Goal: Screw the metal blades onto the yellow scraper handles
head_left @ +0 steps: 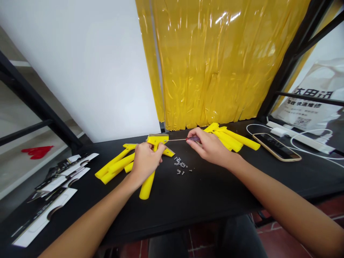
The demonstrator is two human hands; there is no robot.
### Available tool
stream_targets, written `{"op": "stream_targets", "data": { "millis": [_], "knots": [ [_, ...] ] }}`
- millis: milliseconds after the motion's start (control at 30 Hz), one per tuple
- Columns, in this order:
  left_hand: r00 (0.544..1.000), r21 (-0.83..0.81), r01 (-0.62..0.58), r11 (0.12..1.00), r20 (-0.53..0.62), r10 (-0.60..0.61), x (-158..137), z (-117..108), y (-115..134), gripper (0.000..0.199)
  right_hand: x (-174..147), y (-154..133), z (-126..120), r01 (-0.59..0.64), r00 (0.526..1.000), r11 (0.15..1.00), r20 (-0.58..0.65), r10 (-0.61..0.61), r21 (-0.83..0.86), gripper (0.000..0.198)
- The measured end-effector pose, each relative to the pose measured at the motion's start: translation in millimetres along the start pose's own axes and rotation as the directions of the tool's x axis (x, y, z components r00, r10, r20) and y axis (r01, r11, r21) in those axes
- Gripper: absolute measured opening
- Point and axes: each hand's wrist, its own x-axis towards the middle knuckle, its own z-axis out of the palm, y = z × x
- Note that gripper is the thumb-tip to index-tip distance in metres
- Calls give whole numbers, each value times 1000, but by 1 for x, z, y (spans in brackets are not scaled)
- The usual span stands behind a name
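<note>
My left hand (147,157) is wrapped round the neck of a yellow scraper (146,188), its broad head turned up and its handle pointing toward me. In my right hand (208,145) is a screwdriver (194,138) with a dark reddish handle, held nearly level. Its thin shaft reaches left to a screw on the side of the scraper's head; whether the tip sits in the screw is too small to tell. Between my hands, small metal screws and nuts (181,165) lie scattered on the black table (193,204). More yellow scrapers (115,166) lie left of my left hand.
Behind my right hand lies another group of yellow scrapers (231,138). A phone (276,146), white cables and a power strip (301,136) are at the right. Printed cards (48,211) spread along the left. A yellow strip curtain (215,71) and white panel (102,71) stand behind.
</note>
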Motion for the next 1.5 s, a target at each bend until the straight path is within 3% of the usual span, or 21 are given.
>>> {"op": "stream_targets", "data": {
  "millis": [133,333,433,567,733,833,967,1133,1500],
  "knots": [
    [1000,-4,-24,1000,-9,24,0,0,-1,39,2,1,2,-44,999,992,7,45,-121,37],
    [998,30,-33,999,-51,35,2,-3,-1,34,0,-5,7,-48,998,998,44,47,27,25],
    [996,75,-46,996,-69,51,1,-4,2,33,0,-4,10,-58,997,998,44,58,6,22],
    [987,138,-113,984,-99,127,-2,-5,5,32,0,-1,12,-85,996,996,33,86,-21,36],
    [968,198,-164,966,-157,196,-2,-8,8,26,-2,-7,13,-61,998,995,13,60,81,24],
    [967,207,-169,964,-153,203,-2,-8,9,26,-3,-7,15,-68,997,996,32,66,50,21],
    [959,247,-206,947,-145,246,-4,-7,8,31,-2,-4,17,-87,995,996,47,88,-19,34],
    [951,260,-227,939,-148,271,-3,-7,7,31,-2,-8,16,-92,996,995,19,91,40,23],
    [922,344,-283,895,-159,353,-4,-7,7,32,-2,-8,15,-68,998,996,10,68,55,23]
  ]
}}
